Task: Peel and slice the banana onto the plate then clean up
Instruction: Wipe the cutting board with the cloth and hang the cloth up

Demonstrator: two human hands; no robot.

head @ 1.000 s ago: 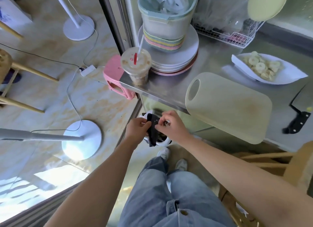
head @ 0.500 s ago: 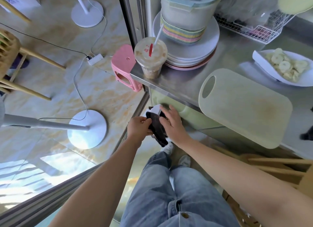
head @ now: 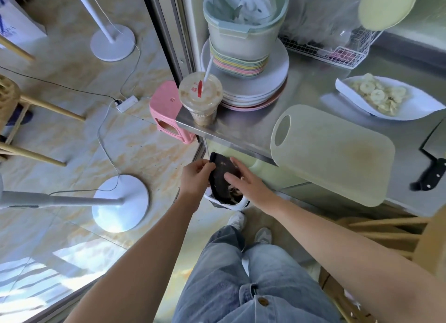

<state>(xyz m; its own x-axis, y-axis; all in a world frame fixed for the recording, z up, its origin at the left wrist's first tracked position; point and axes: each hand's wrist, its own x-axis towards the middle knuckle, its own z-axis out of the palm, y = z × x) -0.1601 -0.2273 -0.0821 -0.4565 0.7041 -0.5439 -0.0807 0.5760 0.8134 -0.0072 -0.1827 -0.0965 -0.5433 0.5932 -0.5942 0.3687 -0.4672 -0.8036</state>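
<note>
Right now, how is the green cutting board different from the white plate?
The cutting board is pale green, bare, and overhangs the steel counter; the plate is white, holds banana slices, and sits farther back. The cutting board has a handle hole; the plate has none. Both rest on that counter.

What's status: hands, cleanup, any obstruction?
Left hand pinches black cloth over white bin. Right hand flat on cloth, fingers straight. Banana slices on white plate. No obstruction seen at bin.
</note>
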